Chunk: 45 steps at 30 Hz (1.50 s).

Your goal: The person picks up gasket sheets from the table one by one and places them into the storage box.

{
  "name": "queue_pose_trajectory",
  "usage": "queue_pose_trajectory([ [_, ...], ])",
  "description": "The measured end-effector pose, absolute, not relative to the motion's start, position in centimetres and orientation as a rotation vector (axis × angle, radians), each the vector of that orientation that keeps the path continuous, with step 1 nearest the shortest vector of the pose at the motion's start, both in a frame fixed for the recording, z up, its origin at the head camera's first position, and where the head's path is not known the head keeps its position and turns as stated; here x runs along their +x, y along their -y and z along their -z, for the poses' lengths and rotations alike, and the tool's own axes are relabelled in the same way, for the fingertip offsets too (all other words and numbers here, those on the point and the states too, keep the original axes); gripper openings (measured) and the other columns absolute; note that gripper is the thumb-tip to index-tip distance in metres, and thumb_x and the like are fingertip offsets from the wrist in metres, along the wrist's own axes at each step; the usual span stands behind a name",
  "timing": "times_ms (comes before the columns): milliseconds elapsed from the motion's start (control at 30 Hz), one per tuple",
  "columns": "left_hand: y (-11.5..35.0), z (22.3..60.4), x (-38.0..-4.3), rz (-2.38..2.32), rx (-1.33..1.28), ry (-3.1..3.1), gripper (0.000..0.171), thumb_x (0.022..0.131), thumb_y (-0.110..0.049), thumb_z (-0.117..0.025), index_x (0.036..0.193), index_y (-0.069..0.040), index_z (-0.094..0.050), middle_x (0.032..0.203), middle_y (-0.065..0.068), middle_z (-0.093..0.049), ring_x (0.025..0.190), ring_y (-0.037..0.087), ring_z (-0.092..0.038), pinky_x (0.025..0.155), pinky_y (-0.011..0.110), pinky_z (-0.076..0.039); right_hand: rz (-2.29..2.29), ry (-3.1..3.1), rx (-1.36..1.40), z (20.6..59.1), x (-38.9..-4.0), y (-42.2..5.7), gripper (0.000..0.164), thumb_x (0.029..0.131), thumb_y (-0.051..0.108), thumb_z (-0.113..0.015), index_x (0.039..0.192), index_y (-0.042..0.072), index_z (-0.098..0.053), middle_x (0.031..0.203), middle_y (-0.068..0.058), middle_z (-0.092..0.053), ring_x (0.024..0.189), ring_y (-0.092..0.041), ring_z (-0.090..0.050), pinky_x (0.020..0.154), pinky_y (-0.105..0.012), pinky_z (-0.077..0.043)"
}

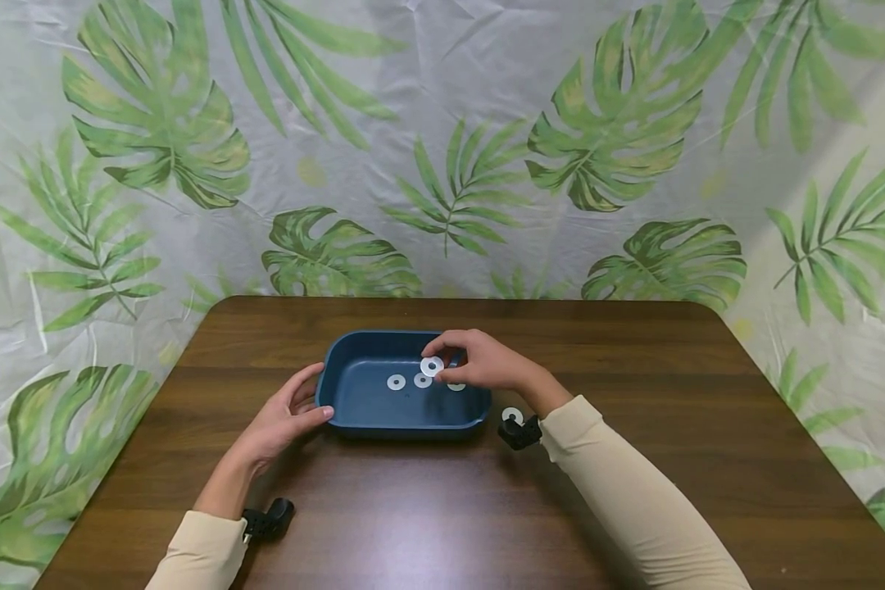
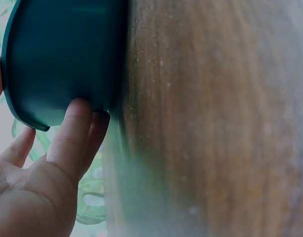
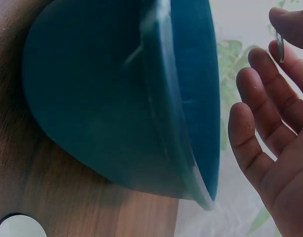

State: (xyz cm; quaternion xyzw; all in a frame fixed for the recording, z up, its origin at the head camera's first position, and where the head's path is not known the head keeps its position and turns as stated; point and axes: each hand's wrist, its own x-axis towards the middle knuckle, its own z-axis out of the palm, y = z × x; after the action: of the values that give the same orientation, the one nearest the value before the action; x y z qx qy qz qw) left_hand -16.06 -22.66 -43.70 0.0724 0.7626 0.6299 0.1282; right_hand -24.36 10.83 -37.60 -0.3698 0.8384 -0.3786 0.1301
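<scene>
A blue rectangular tub (image 1: 406,425) stands on the wooden table. My left hand (image 1: 283,422) grips its left end, thumb at the front corner of the rim and fingers (image 2: 72,133) against the outer wall. Over the tub's right part, my right hand (image 1: 479,360) pinches a flat silver washer (image 1: 432,366) between thumb and index finger; the right wrist view catches that washer (image 3: 280,47) edge-on, with the other fingers spread. On the tub floor lie a left washer (image 1: 396,382), a middle washer (image 1: 423,381) and a right washer (image 1: 456,387), the last partly hidden by my hand.
One more washer (image 1: 512,415) lies on the table (image 1: 413,508) just right of the tub, close to the black wrist camera (image 1: 519,433). Behind the table's far edge hangs a leaf-patterned cloth (image 1: 472,197).
</scene>
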Motion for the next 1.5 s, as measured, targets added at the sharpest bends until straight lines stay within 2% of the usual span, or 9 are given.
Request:
queue_pose_trajectory([
  [200,22.6,43.7,-16.1,-1.836,0.206,-2.209,0.078,0.096,-0.012,-0.063,0.158,-0.008,-0.016,0.157,0.031,-0.030,0.139,0.050,-0.041,0.089,0.016,-0.050,1.056,-2.429,-1.057,37.6,-24.3,-11.0,0.035,0.090,0.011,-0.071,0.124,0.007,-0.065,0.116,-0.009,-0.067,0.097,-0.020,-0.062,0.083,-0.031,-0.055],
  [367,22.6,43.7,-16.0,-1.833,0.202,-2.214,0.078,0.096,-0.012,-0.063,0.158,-0.008,-0.017,0.156,0.031,-0.031,0.138,0.050,-0.041,0.088,0.016,-0.050,1.009,-2.459,-0.990,37.8,-24.4,-11.3,0.043,0.091,0.014,-0.071,0.132,0.007,-0.059,0.132,-0.011,-0.060,0.115,-0.031,-0.059,0.091,-0.033,-0.053],
  [467,22.6,43.7,-16.0,-1.837,0.201,-2.215,0.078,0.095,-0.011,-0.063,0.158,-0.008,-0.017,0.156,0.032,-0.031,0.138,0.050,-0.042,0.088,0.016,-0.049,1.008,-2.489,-0.959,37.7,-24.5,-11.7,0.042,0.092,0.015,-0.070,0.132,0.008,-0.059,0.134,-0.011,-0.058,0.119,-0.032,-0.058,0.093,-0.037,-0.053],
  [800,22.8,43.7,-16.0,-1.840,0.203,-2.221,0.077,0.096,-0.011,-0.063,0.158,-0.009,-0.018,0.155,0.031,-0.033,0.138,0.049,-0.042,0.089,0.016,-0.050,1.073,-2.531,-0.989,37.6,-24.1,-14.2,0.035,0.093,0.012,-0.067,0.127,0.007,-0.061,0.129,-0.014,-0.060,0.113,-0.033,-0.060,0.086,-0.039,-0.052],
  [1000,22.6,43.7,-16.0,-1.826,0.197,-2.222,0.078,0.095,-0.013,-0.064,0.158,-0.010,-0.018,0.156,0.030,-0.031,0.139,0.049,-0.041,0.089,0.016,-0.050,1.089,-2.533,-0.957,38.5,-22.4,-18.2,0.034,0.094,0.012,-0.066,0.128,0.006,-0.060,0.130,-0.012,-0.060,0.115,-0.035,-0.060,0.090,-0.043,-0.053],
  [1233,22.7,43.9,-16.0,-1.831,0.206,-2.217,0.077,0.095,-0.012,-0.064,0.158,-0.009,-0.018,0.157,0.030,-0.030,0.139,0.049,-0.041,0.089,0.016,-0.049,1.053,-2.634,-0.923,40.1,-20.8,-23.9,0.031,0.094,0.010,-0.066,0.124,0.008,-0.062,0.125,-0.013,-0.062,0.108,-0.036,-0.060,0.082,-0.032,-0.054],
  [1500,22.8,43.9,-16.1,-1.828,0.205,-2.214,0.077,0.096,-0.013,-0.064,0.158,-0.010,-0.017,0.157,0.030,-0.030,0.138,0.048,-0.042,0.089,0.016,-0.049,1.042,-2.722,-0.861,39.7,-20.1,-26.8,0.030,0.094,0.014,-0.067,0.124,0.011,-0.062,0.125,-0.013,-0.063,0.109,-0.033,-0.061,0.086,-0.034,-0.054],
])
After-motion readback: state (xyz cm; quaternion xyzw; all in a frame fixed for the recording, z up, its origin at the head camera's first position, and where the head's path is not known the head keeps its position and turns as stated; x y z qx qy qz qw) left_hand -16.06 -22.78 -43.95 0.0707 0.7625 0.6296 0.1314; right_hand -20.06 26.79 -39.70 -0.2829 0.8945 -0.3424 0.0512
